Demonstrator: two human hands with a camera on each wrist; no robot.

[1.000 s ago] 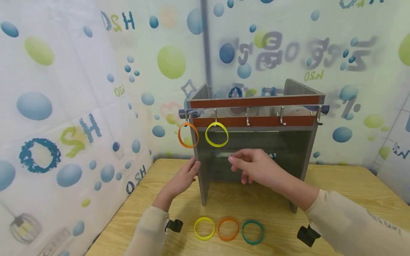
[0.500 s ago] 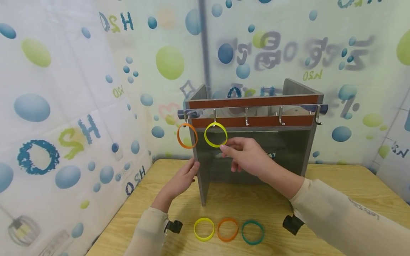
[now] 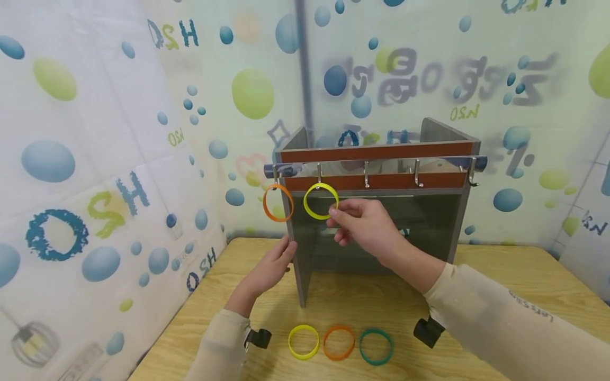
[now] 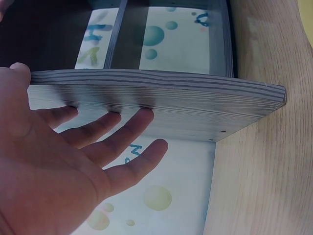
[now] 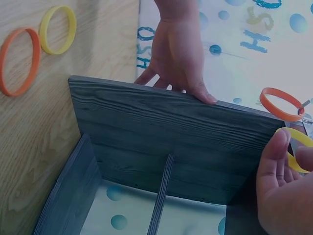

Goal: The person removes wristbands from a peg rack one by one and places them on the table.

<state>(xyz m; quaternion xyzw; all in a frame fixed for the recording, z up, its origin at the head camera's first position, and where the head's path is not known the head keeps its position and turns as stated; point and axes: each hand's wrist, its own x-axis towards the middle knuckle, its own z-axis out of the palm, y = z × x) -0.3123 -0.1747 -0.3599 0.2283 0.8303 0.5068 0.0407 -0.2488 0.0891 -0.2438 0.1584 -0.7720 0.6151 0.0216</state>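
Currently, right fingers [image 3: 350, 204] pinch the hanging yellow ring [image 3: 306, 202].

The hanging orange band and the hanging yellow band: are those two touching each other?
Apart. The head view shows a strip of grey shelf between the orange band and the yellow band.

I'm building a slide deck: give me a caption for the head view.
Right hand pinches a yellow band on a hook; left hand touches the gray rack.
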